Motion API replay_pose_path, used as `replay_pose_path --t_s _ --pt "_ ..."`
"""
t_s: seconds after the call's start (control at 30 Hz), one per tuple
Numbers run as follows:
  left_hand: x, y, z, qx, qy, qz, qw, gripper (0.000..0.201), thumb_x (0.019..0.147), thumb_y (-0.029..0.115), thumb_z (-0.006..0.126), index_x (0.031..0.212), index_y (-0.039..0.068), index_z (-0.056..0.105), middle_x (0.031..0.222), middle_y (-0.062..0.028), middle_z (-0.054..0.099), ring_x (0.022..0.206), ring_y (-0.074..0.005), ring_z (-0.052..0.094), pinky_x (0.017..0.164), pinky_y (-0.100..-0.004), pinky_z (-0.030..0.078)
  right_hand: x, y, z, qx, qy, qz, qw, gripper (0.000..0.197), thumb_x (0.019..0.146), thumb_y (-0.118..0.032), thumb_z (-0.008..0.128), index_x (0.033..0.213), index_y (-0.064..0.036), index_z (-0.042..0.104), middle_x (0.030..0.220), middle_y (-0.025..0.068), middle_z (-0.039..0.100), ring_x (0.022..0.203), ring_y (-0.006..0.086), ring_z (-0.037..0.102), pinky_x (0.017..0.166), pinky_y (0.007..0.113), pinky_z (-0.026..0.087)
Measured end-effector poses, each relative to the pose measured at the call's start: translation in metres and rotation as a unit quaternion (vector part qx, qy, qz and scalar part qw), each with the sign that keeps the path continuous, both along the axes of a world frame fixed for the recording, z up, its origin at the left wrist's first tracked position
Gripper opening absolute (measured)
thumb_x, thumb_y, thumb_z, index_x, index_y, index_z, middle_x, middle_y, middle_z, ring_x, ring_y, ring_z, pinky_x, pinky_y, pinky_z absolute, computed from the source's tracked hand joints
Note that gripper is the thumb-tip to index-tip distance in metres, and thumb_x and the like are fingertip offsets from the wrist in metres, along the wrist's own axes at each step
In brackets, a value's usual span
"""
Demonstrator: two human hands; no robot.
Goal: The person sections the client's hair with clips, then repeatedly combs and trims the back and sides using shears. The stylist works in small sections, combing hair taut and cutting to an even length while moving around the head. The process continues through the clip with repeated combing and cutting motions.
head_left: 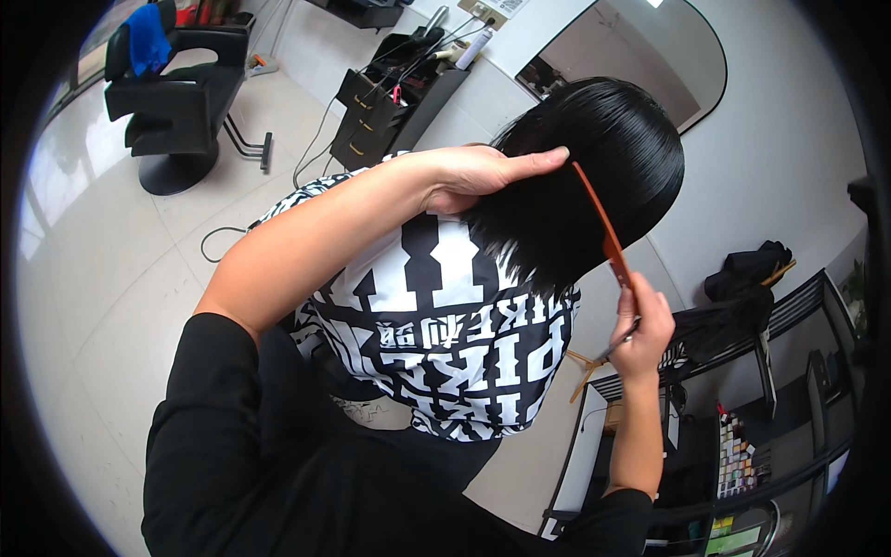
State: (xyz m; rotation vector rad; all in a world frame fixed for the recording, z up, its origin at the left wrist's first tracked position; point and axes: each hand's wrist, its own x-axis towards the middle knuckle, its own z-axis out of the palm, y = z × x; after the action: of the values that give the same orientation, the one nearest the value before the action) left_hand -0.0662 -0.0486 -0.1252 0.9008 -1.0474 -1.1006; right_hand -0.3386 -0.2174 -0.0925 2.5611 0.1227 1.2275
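A person sits before me with straight, wet-looking dark hair (pixel 640 139) and a black-and-white patterned cape (pixel 436 343) over the shoulders and back. My left hand (pixel 478 174) rests against the left side of the hair, its thumb stretched across the strands. The other left fingers are mostly hidden behind the hair. In my right hand (pixel 642 325) is an orange-red comb (pixel 599 213), gripped at its lower end. Its slim upper part lies along the hair, the tip close to my left thumb. A thin dark metal tool, possibly scissors (pixel 617 342), also sticks out of the right fist.
A black salon chair (pixel 176 107) with a blue cloth stands at the far left. Behind the person are a black drawer trolley (pixel 371 121) with tools and cables and a wall mirror (pixel 640 51). At right are a shelf unit (pixel 742 455) and dark cloth on a rack (pixel 719 320).
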Motion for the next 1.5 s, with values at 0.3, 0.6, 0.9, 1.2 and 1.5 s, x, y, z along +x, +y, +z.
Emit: replay_pose_path --t_s 0.3,0.6,0.9,1.2,1.5 --pt "-0.007 0.008 -0.005 0.025 -0.114 0.178 0.977 0.070 0.078 0.042 0.087 0.108 -0.015 0.061 0.100 -0.0187 0.068 0.091 -0.0167 0.067 0.076 -0.0262 0.054 -0.004 0.001 -0.024 -0.077 0.067 -0.004 0.995 0.028 0.084 0.005 0.065 0.110 -0.0025 0.068 0.066 0.0054 0.056 0.053 0.0219 0.048 0.060 0.032 0.036" --pt "0.007 -0.004 -0.019 0.005 -0.078 0.203 0.976 0.035 0.083 0.025 0.084 0.101 -0.002 0.071 0.096 -0.0077 0.072 0.085 -0.0126 0.066 0.077 -0.0268 0.052 -0.005 0.009 -0.032 -0.034 0.080 -0.006 0.996 0.030 0.083 0.006 0.064 0.111 -0.0020 0.068 0.069 0.0066 0.059 0.055 0.0221 0.051 0.062 0.032 0.038" --pt "0.023 0.027 -0.009 0.050 -0.366 0.243 0.897 0.045 0.081 0.036 0.079 0.092 -0.006 0.069 0.072 -0.0028 0.059 0.068 -0.0123 0.052 0.064 -0.0296 0.043 -0.011 0.001 -0.047 -0.017 0.084 0.011 0.996 0.029 0.083 0.006 0.064 0.110 -0.0012 0.069 0.069 0.0063 0.060 0.057 0.0217 0.052 0.064 0.032 0.039" --pt "-0.060 0.076 -0.029 -0.202 -0.299 0.440 0.822 0.021 0.083 0.004 0.053 0.100 0.003 0.066 0.110 -0.0108 0.068 0.097 -0.0153 0.065 0.083 -0.0297 0.052 -0.020 -0.015 -0.068 -0.031 0.080 0.012 0.996 0.037 0.076 0.003 0.066 0.112 -0.0024 0.071 0.068 0.0054 0.055 0.058 0.0221 0.053 0.065 0.034 0.040" --pt "-0.031 0.018 0.004 0.036 -0.121 0.158 0.979 0.009 0.089 0.009 0.058 0.084 0.009 0.066 0.085 0.0007 0.061 0.053 -0.0025 0.044 0.045 -0.0195 0.025 -0.033 -0.019 -0.067 -0.121 0.059 0.143 0.981 0.046 0.063 -0.009 0.066 0.107 -0.0172 0.076 0.077 0.0006 0.060 0.060 0.0158 0.055 0.072 0.033 0.043"
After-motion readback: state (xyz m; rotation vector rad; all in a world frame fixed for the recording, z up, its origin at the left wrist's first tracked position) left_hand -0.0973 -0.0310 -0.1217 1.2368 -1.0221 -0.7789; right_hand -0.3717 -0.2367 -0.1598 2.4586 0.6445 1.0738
